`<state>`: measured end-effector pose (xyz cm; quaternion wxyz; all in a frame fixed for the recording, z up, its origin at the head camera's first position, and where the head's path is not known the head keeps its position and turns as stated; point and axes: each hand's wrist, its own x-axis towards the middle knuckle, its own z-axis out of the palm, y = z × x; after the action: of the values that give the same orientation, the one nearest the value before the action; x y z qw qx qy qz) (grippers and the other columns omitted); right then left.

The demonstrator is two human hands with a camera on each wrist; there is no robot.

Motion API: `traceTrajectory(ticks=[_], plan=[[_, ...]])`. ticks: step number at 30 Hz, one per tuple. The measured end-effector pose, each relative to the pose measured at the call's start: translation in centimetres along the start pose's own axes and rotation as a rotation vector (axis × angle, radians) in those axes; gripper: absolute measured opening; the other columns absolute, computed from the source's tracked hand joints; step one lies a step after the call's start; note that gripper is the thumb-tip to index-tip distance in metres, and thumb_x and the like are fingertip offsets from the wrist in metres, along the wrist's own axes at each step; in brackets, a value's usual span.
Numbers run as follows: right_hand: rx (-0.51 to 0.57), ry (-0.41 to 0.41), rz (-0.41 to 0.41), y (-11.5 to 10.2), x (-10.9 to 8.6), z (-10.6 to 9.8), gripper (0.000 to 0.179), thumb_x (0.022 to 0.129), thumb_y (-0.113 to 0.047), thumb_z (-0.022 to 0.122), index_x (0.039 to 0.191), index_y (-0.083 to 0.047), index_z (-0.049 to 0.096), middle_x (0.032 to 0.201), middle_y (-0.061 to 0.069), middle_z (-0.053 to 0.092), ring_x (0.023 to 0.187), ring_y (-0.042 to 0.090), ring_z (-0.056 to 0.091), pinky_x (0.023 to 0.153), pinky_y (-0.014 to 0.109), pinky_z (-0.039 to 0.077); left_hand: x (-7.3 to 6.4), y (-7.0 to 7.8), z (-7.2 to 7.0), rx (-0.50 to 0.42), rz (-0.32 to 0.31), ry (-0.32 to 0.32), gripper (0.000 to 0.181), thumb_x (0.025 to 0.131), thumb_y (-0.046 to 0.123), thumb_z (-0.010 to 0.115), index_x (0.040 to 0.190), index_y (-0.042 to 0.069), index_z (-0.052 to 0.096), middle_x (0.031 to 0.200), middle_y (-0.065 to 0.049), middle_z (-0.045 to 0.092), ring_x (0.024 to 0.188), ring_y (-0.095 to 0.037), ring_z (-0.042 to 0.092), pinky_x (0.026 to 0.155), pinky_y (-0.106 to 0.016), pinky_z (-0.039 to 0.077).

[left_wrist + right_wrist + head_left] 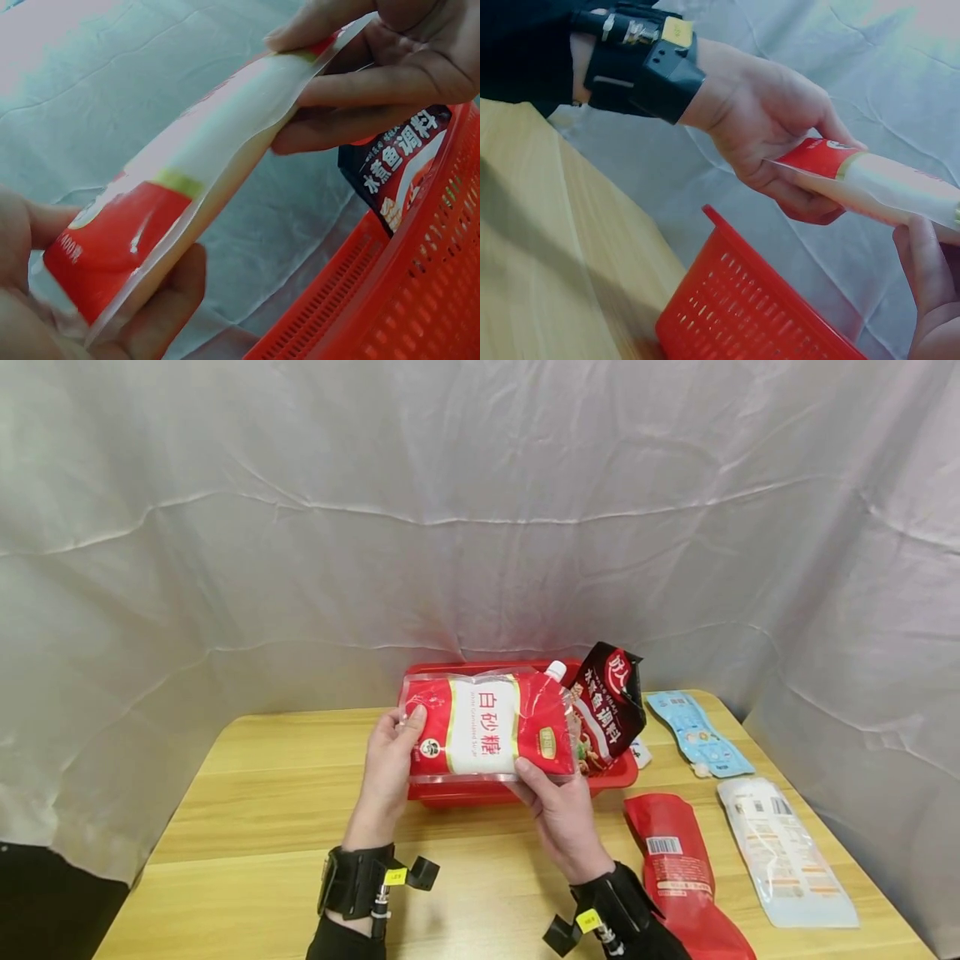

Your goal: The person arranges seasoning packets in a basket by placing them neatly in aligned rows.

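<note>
A red and white pouch of white granulated sugar (483, 723) with a white spout cap is held up level above a red basket (465, 793). My left hand (387, 768) grips its left end, thumb on the front and fingers behind, as the left wrist view shows. My right hand (558, 814) pinches the pouch near its lower right edge, thumb on the front face. Behind the pouch's right side, a black and red seasoning packet (611, 706) leans up out of the basket. The pouch hides most of the basket's inside.
Right of the basket, a light blue spouted pouch (699, 733), a white pouch (786, 852) and a red pouch (678, 868) lie on the wooden table (247, 827). A grey cloth (480, 527) hangs behind and along the sides.
</note>
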<state>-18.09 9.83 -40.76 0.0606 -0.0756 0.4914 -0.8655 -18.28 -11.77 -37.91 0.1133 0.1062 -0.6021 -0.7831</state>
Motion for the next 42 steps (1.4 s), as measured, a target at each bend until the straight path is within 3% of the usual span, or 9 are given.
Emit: traceTrajectory(ticks=[4,9,17,26,34,42], plan=[[0.018,-0.006,-0.009,-0.3,0.1,0.0,0.052,0.102,-0.003,0.064,0.150,-0.010,0.044,0.135,0.007,0.061,0.111,0.020,0.071,0.093,0.036,0.058,0.1,0.0,-0.3,0.010,-0.019,-0.041,0.057,0.101,0.040,0.066,0.140,0.007,0.042,0.136,-0.012,0.058,0.118,-0.023,0.062,0.092,-0.030,0.058],[0.005,-0.034,-0.031,-0.7,0.2,-0.4,0.049,0.102,-0.001,0.062,0.148,-0.010,0.046,0.132,0.008,0.063,0.106,0.021,0.073,0.092,0.038,0.058,0.3,0.0,-0.8,0.009,-0.013,-0.090,0.046,0.103,0.031,0.064,0.136,0.006,0.043,0.133,-0.012,0.058,0.114,-0.021,0.063,0.089,-0.030,0.059],[-0.084,-0.066,-0.068,-1.5,0.2,-1.3,0.040,0.102,-0.001,0.062,0.140,-0.009,0.057,0.129,0.006,0.069,0.104,0.019,0.074,0.088,0.036,0.061,0.4,0.1,-1.7,0.067,0.030,-0.173,0.044,0.104,0.025,0.060,0.139,0.002,0.047,0.129,-0.016,0.059,0.104,-0.015,0.066,0.084,-0.028,0.060],[-0.221,-0.127,-0.042,-2.6,0.2,-1.9,0.039,0.102,-0.004,0.062,0.140,-0.011,0.058,0.131,0.003,0.068,0.111,0.019,0.070,0.091,0.037,0.060,0.5,0.3,-3.2,0.163,0.113,-0.235,0.037,0.101,0.017,0.064,0.133,0.000,0.057,0.122,-0.014,0.061,0.103,-0.020,0.063,0.082,-0.028,0.059],[-0.334,-0.175,-0.036,-3.7,0.2,-2.5,0.039,0.100,-0.005,0.066,0.139,-0.007,0.060,0.131,0.001,0.068,0.114,0.019,0.068,0.093,0.037,0.060,0.3,0.5,-4.0,0.275,0.179,-0.407,0.041,0.097,0.012,0.070,0.136,0.003,0.060,0.131,-0.018,0.062,0.112,-0.028,0.062,0.083,-0.036,0.061],[-0.430,-0.209,-0.005,-4.5,0.3,-3.1,0.039,0.100,-0.008,0.067,0.138,-0.003,0.060,0.128,0.003,0.069,0.116,0.021,0.065,0.093,0.036,0.059,-0.3,0.6,-3.8,0.343,0.130,-0.547,0.045,0.094,0.014,0.077,0.136,0.008,0.063,0.125,-0.019,0.065,0.101,-0.030,0.068,0.079,-0.040,0.063]])
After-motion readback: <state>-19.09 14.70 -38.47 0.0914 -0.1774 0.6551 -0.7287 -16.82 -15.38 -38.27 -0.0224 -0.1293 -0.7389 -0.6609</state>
